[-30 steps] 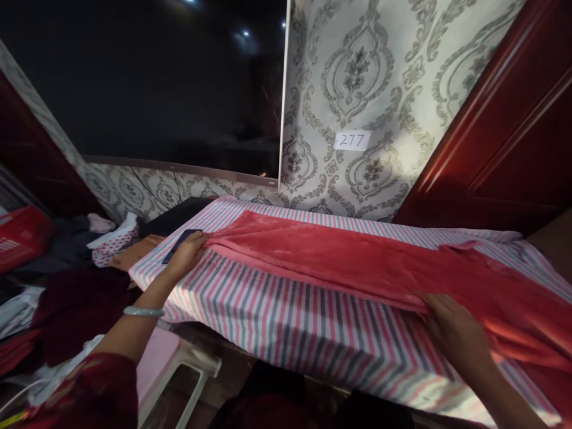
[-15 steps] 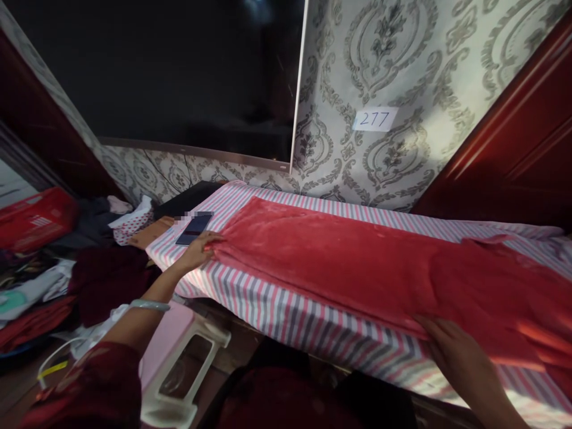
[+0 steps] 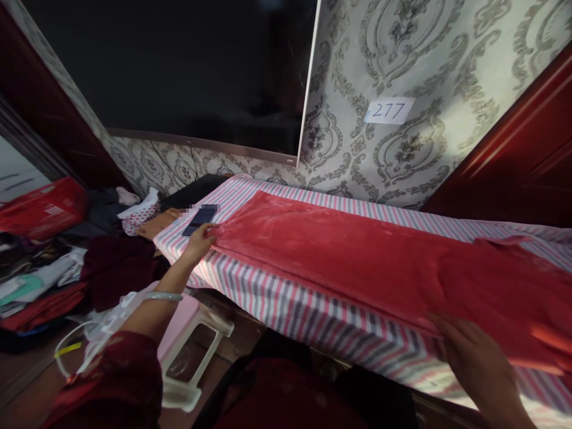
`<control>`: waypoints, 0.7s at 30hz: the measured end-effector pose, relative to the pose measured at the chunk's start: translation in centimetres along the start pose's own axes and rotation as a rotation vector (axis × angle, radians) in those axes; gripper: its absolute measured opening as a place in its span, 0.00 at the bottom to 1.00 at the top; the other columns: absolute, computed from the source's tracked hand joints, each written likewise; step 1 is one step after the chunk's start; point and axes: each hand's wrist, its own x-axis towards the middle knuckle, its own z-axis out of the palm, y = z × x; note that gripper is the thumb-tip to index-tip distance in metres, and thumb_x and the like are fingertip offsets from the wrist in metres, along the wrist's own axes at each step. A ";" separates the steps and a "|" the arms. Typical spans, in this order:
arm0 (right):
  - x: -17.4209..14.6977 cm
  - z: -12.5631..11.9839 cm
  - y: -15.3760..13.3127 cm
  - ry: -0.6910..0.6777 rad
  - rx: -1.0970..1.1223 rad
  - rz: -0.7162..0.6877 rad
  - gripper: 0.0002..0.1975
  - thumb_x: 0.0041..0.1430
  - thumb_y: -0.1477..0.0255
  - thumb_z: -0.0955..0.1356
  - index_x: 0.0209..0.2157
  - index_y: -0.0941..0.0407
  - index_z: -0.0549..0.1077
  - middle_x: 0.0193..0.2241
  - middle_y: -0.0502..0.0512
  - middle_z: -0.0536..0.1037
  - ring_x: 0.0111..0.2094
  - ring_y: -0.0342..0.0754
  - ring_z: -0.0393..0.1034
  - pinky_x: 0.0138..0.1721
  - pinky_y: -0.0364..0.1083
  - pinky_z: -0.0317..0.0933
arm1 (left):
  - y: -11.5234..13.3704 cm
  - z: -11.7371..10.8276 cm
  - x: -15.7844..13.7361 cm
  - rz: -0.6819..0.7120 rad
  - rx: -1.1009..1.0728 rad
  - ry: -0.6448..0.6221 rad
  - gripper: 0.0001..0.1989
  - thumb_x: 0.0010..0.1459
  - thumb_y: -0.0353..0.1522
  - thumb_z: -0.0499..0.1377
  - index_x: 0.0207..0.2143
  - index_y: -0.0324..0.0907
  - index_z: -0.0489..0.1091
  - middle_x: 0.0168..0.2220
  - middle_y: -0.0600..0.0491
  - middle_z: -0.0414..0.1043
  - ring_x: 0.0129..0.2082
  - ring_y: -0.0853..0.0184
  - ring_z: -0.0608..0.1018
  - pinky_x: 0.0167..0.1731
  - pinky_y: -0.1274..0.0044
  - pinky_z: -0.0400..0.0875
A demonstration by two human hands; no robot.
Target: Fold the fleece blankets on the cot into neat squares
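Observation:
A long red fleece garment (image 3: 330,250) lies lengthwise, folded over, on a striped cloth (image 3: 268,304). Its left part is fairly smooth; the right part is looser and rumpled. My left hand (image 3: 199,241) pinches the near left corner of the garment, beside a dark phone (image 3: 199,221). Further right, my right hand (image 3: 476,354) is closed at the garment's near edge, fingers on top of the fabric. The fingertips of that hand are partly hidden by shadow and cloth.
A large dark television (image 3: 187,71) hangs behind the covered table. A pink-topped plastic stool (image 3: 183,316) stands below on the left. Piled clothes (image 3: 116,268) and a red bag (image 3: 49,205) are at far left. A red wooden panel (image 3: 513,155) is on the right.
The view has shifted slightly, so the scene sits a little further right. Both hands stay at the same places on the garment, which lies almost unchanged.

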 end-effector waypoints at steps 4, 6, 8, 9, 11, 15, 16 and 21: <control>-0.4 0.1 0.0 -0.013 0.017 -0.041 0.18 0.63 0.74 0.60 0.48 0.54 0.77 0.41 0.60 0.80 0.41 0.57 0.74 0.40 0.53 0.68 | -0.2 -0.2 0.1 0.048 0.283 -0.017 0.17 0.48 0.34 0.59 0.42 0.43 0.73 0.24 0.59 0.67 0.23 0.68 0.71 0.26 0.77 0.67; -0.7 0.5 -0.1 -0.045 0.028 -0.059 0.18 0.63 0.75 0.60 0.47 0.54 0.78 0.41 0.60 0.80 0.40 0.56 0.74 0.40 0.53 0.68 | -0.1 -0.2 0.1 0.052 0.343 -0.032 0.15 0.47 0.32 0.58 0.40 0.44 0.73 0.25 0.57 0.68 0.27 0.65 0.73 0.30 0.75 0.69; -1.0 0.6 -0.4 -0.070 0.029 -0.047 0.18 0.63 0.74 0.60 0.49 0.55 0.77 0.42 0.60 0.80 0.41 0.57 0.74 0.40 0.53 0.68 | 0.2 -0.1 -0.2 0.060 0.372 -0.032 0.15 0.47 0.30 0.58 0.40 0.44 0.73 0.29 0.54 0.71 0.32 0.61 0.75 0.36 0.71 0.70; -1.1 0.5 -0.6 -0.075 0.029 -0.034 0.18 0.64 0.72 0.60 0.50 0.56 0.76 0.43 0.61 0.80 0.42 0.57 0.74 0.40 0.53 0.67 | 0.5 0.0 -0.5 0.089 0.414 -0.015 0.15 0.48 0.29 0.57 0.41 0.43 0.74 0.32 0.50 0.73 0.35 0.58 0.76 0.40 0.68 0.70; -0.8 0.1 -1.3 -0.080 0.035 -0.002 0.18 0.65 0.68 0.61 0.51 0.56 0.76 0.44 0.63 0.79 0.43 0.59 0.73 0.40 0.54 0.67 | 1.3 0.5 -1.5 0.230 0.546 0.037 0.16 0.52 0.29 0.57 0.43 0.40 0.74 0.40 0.42 0.74 0.43 0.51 0.75 0.46 0.61 0.68; 1.0 -1.0 -4.0 -0.088 0.077 0.028 0.20 0.66 0.61 0.63 0.54 0.56 0.74 0.46 0.63 0.79 0.45 0.59 0.72 0.44 0.56 0.66 | 3.5 3.1 -4.7 0.676 0.649 -0.119 0.15 0.61 0.33 0.54 0.47 0.39 0.74 0.47 0.38 0.73 0.49 0.49 0.73 0.50 0.58 0.67; 1.7 -1.0 -4.8 -0.083 0.089 0.025 0.20 0.67 0.61 0.63 0.54 0.56 0.74 0.45 0.63 0.79 0.45 0.58 0.72 0.44 0.55 0.66 | 3.9 4.1 -5.5 0.758 0.621 -0.212 0.15 0.63 0.34 0.54 0.48 0.40 0.74 0.48 0.39 0.73 0.49 0.51 0.74 0.50 0.59 0.67; 4.6 1.0 -8.0 -0.052 0.184 -0.023 0.17 0.70 0.65 0.61 0.51 0.55 0.76 0.44 0.61 0.79 0.44 0.54 0.72 0.45 0.53 0.67 | 4.5 7.7 -7.1 0.912 0.621 -0.393 0.16 0.67 0.33 0.51 0.52 0.41 0.72 0.49 0.41 0.74 0.48 0.55 0.75 0.47 0.64 0.70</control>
